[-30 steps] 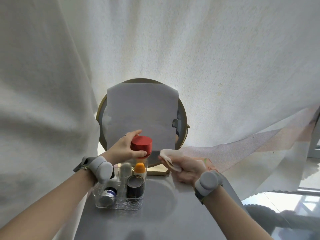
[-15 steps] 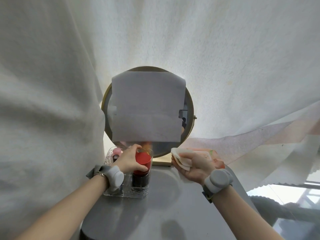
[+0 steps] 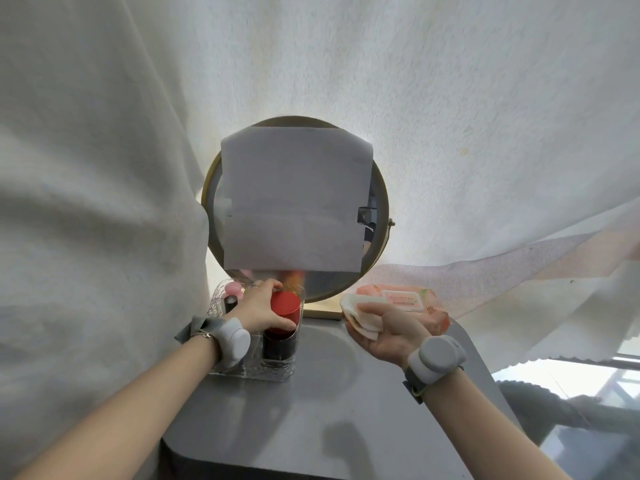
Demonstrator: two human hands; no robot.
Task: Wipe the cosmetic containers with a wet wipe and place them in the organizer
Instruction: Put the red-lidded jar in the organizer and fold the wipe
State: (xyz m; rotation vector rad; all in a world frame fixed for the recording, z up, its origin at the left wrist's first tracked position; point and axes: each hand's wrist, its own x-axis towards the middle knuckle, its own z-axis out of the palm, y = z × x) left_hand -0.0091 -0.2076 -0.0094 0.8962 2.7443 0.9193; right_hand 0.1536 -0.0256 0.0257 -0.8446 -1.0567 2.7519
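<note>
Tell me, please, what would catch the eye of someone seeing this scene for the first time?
First the bright red jar, which the left hand grips as it sits in the clear organizer at the left of the grey table. Behind it stands a round mirror with a sheet of paper covering most of its glass. To the right, the right hand holds a folded wipe in front of a pink wipes pack.

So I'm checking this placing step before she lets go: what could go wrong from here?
The left hand holds the red round jar on top of a dark cylindrical container in the clear plastic organizer; released there, it may sit unsteadily and topple. The organizer looks crowded, so pushing down could jostle neighbours. The right hand holds the used white wet wipe loosely; it could slip.
</note>
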